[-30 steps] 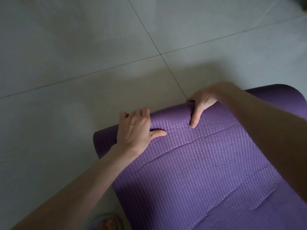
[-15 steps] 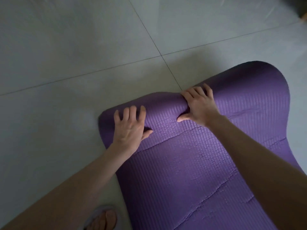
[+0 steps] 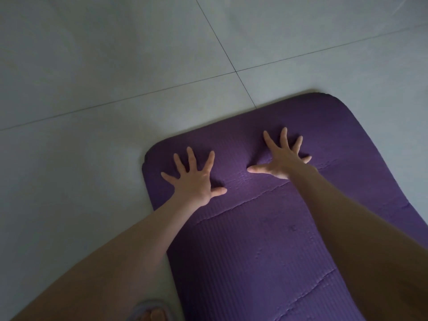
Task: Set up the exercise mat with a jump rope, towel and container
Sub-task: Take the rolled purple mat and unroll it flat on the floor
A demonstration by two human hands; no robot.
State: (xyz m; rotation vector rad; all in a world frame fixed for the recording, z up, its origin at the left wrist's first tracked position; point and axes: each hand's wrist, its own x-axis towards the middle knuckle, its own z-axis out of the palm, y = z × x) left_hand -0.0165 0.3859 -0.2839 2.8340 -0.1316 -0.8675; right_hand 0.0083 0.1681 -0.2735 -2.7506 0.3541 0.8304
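Observation:
A purple ribbed exercise mat (image 3: pixel 254 239) lies unrolled on the floor, its far end with rounded corners reaching up to the right. My left hand (image 3: pixel 193 179) presses flat on the mat near its far left corner, fingers spread wide. My right hand (image 3: pixel 281 158) presses flat on the mat's far end a little to the right, fingers also splayed. Shallow creases cross the mat below my hands. No jump rope, towel or container is in view.
Pale grey floor tiles (image 3: pixel 92 66) with thin dark joints surround the mat on the left and beyond it. A foot in a sandal (image 3: pixel 150 315) shows at the bottom edge, just left of the mat.
The rolled end of the mat has been unrolled and now lies flat. Both hands went from gripping the roll to pressing down with spread fingers.

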